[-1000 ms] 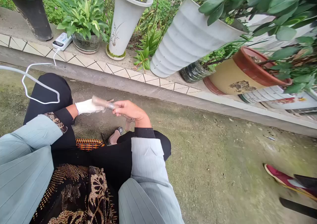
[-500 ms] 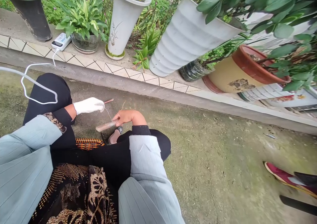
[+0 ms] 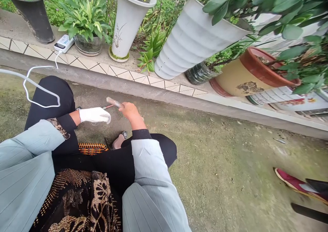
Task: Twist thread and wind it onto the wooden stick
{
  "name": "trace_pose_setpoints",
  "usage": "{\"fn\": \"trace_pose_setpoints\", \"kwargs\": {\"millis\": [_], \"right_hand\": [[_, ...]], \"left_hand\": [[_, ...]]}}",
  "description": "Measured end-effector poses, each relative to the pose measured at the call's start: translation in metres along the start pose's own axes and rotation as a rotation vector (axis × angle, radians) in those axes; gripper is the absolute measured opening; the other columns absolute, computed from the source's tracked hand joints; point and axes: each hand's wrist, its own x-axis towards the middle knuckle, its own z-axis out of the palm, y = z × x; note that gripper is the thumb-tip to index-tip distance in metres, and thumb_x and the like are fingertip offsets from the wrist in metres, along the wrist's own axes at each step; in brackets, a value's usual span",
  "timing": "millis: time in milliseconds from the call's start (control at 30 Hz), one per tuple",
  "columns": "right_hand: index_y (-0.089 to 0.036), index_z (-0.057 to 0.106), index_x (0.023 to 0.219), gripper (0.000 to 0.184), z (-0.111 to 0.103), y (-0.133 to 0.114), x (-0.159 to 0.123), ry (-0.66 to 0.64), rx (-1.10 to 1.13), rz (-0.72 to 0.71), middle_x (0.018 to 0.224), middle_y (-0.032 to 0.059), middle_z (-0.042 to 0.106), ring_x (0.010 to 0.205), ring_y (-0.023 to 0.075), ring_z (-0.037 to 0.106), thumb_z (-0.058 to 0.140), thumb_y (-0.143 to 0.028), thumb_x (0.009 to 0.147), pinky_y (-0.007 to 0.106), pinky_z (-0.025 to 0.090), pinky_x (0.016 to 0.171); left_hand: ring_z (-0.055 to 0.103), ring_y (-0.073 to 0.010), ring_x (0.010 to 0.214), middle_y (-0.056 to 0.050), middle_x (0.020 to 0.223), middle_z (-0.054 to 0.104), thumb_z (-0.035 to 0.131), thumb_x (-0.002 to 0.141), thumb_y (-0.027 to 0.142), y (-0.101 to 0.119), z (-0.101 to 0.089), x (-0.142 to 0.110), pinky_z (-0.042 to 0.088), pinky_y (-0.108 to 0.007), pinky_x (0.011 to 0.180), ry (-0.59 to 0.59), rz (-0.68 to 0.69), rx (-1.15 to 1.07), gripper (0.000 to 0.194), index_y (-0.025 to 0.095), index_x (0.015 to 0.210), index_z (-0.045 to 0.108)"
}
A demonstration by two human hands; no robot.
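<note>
My left hand (image 3: 94,115), in a white glove, is closed with its fingers curled down. A thin reddish stick (image 3: 108,106) sticks out beyond its fingers; the grip on it is hidden under the glove. Fine pale thread (image 3: 94,124) shows just below the glove. My bare right hand (image 3: 131,111) is closed around one end of a flat, pale brown strip (image 3: 114,102), somewhat blurred. The strip points up and left, and its far end overlaps the reddish stick in view. Whether the two touch, I cannot tell.
A tiled ledge (image 3: 94,68) with potted plants runs across the front. A white device (image 3: 64,43) with a white cable (image 3: 38,67) sits on it. Beneath my legs is an orange-and-black woven seat (image 3: 92,149). Another person's red shoe (image 3: 289,180) stands at the right.
My right hand has swung up and away from me with the flat strip, which now points up-left instead of down-left. My left hand has shifted slightly right and down.
</note>
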Motion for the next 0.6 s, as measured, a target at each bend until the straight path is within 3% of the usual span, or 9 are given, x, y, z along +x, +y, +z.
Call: {"fn": "trace_pose_setpoints", "kwargs": {"millis": [100,167,233,267,300,367,433,500,600], "right_hand": [[-0.018,0.074,0.093,0.018,-0.004,0.007,-0.003,-0.355,-0.287,-0.083,0.093,0.0104,0.072,0.091,0.0223,0.066,0.069,-0.021,0.075,0.028,0.045,0.077],[-0.018,0.074,0.090,0.018,-0.011,0.014,-0.009,-0.689,-0.163,-0.211,0.080,0.0055,0.071,0.077,0.0187,0.065,0.070,-0.020,0.072,0.027,0.045,0.071],[-0.017,0.073,0.095,0.026,-0.020,0.020,-0.016,-0.859,0.153,-0.360,0.076,0.0015,0.069,0.070,0.0145,0.062,0.072,-0.023,0.070,0.025,0.046,0.068],[-0.017,0.072,0.098,0.031,-0.024,0.023,-0.019,-0.824,0.348,-0.421,0.078,0.0007,0.068,0.069,0.0130,0.060,0.073,-0.026,0.068,0.025,0.046,0.067],[-0.016,0.070,0.100,0.035,-0.028,0.025,-0.021,-0.706,0.547,-0.462,0.080,0.0006,0.068,0.069,0.0118,0.059,0.074,-0.030,0.068,0.024,0.046,0.067],[-0.016,0.067,0.096,0.034,-0.031,0.028,-0.019,-0.330,0.886,-0.458,0.082,0.0011,0.066,0.067,0.0100,0.057,0.073,-0.036,0.069,0.023,0.047,0.066],[-0.016,0.063,0.086,0.029,-0.029,0.032,-0.012,0.034,1.091,-0.344,0.080,0.0013,0.064,0.064,0.0088,0.054,0.069,-0.041,0.072,0.022,0.047,0.063],[-0.017,0.060,0.082,0.027,-0.024,0.036,-0.001,0.242,1.142,-0.185,0.078,0.0014,0.062,0.062,0.0086,0.053,0.064,-0.043,0.077,0.022,0.047,0.061],[-0.016,0.062,0.090,0.022,-0.016,0.040,0.010,0.336,0.881,0.024,0.078,0.0030,0.063,0.063,0.0109,0.056,0.057,-0.037,0.084,0.023,0.047,0.062]], "left_hand": [[0.053,-0.0112,0.068,-0.001,0.080,0.066,0.046,0.087,0.039,-0.003,-0.005,-0.002,0.039,-0.019,0.065,0.068,-0.052,-0.040,0.033,0.014,0.083,0.068],[0.053,-0.0114,0.068,-0.001,0.077,0.065,0.048,0.086,0.038,-0.008,-0.007,-0.002,0.040,-0.019,0.066,0.136,-0.090,-0.074,0.031,0.013,0.079,0.066],[0.053,-0.0115,0.067,-0.002,0.075,0.064,0.050,0.084,0.039,-0.012,-0.008,-0.001,0.040,-0.020,0.064,0.206,-0.114,-0.112,0.030,0.013,0.077,0.064],[0.051,-0.0112,0.065,-0.002,0.074,0.063,0.051,0.084,0.040,-0.013,-0.007,0.000,0.039,-0.020,0.062,0.232,-0.124,-0.147,0.031,0.012,0.079,0.064],[0.049,-0.0105,0.061,-0.002,0.072,0.062,0.051,0.085,0.042,-0.014,-0.006,0.001,0.038,-0.020,0.058,0.253,-0.131,-0.191,0.032,0.012,0.081,0.064],[0.043,-0.0090,0.053,-0.001,0.066,0.058,0.048,0.088,0.045,-0.013,-0.004,0.002,0.034,-0.020,0.051,0.264,-0.136,-0.281,0.037,0.012,0.086,0.063],[0.041,-0.0081,0.050,-0.001,0.064,0.056,0.045,0.090,0.046,-0.010,-0.002,0.002,0.032,-0.019,0.050,0.239,-0.116,-0.318,0.039,0.012,0.088,0.063],[0.042,-0.0082,0.052,-0.001,0.066,0.057,0.046,0.090,0.044,-0.006,0.000,0.001,0.033,-0.019,0.051,0.162,-0.078,-0.258,0.037,0.012,0.088,0.065],[0.047,-0.0089,0.056,0.000,0.067,0.060,0.051,0.087,0.041,0.002,0.002,-0.002,0.036,-0.018,0.055,0.089,-0.021,-0.113,0.033,0.014,0.085,0.070]]}}
